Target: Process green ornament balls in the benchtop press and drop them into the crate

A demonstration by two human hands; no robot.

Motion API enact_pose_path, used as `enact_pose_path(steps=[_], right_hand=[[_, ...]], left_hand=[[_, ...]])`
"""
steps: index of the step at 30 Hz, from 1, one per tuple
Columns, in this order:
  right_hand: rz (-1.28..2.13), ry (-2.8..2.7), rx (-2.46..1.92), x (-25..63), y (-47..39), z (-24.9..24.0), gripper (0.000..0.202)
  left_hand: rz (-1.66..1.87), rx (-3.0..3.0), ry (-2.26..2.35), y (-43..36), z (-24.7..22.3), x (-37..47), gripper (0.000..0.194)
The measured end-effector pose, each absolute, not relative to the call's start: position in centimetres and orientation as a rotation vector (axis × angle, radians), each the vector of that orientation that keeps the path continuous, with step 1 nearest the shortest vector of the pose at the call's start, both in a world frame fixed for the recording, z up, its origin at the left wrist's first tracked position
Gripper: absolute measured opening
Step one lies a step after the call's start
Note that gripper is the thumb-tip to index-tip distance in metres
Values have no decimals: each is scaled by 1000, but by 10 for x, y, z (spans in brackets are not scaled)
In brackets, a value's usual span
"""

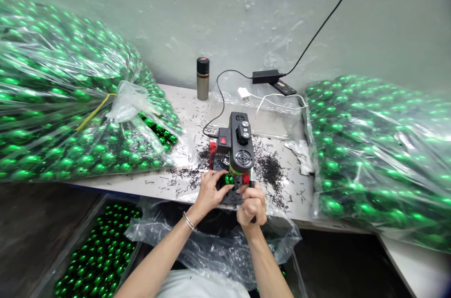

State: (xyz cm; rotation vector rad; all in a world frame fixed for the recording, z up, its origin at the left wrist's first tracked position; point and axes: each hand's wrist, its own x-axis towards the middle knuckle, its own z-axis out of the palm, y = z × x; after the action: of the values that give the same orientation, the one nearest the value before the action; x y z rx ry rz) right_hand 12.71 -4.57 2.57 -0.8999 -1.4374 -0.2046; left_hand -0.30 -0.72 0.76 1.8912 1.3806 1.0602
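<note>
A small black bench-top machine [241, 148] with a red switch stands upright at the middle of the table. Under its head sits a shiny green ball [229, 179], pinched between the thumb and fingers of my left hand [210, 190]. My right hand [252, 205] is wrapped round the black lever handle [251, 184] at the machine's right front, its fingers curled in. What the ball rests on is partly hidden by my hands. Small black slivers [269, 171] lie heaped and scattered about the machine.
Big clear bags of green balls stand left [70, 101] and right [373, 157]. Behind are a bottle [203, 80], a power adapter [266, 76] and a white charger [244, 94]. A white glove [301, 155] lies right. Below the table edge are a plastic liner [211, 246] and more balls [102, 251].
</note>
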Motion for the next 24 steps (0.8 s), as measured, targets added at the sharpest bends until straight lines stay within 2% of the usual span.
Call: enact_pose_path(steps=[6,15,21,24], right_hand=[[-213,-1548,-910,132,-48,39,31],[57,-1339,-1103,123,-54,136,32],[-15,-1273,-1052,116,-53,128,35],[-33,-1260,-1038,115,-52,119,35]], left_hand=[[1078,1853,1388,-7,6,-1,34],[1185,1838,1360,-35,10,-12,34],[1120,2187,1115,-85,4,-37,53],[1220,2227,1247,-59,11,-52,41]])
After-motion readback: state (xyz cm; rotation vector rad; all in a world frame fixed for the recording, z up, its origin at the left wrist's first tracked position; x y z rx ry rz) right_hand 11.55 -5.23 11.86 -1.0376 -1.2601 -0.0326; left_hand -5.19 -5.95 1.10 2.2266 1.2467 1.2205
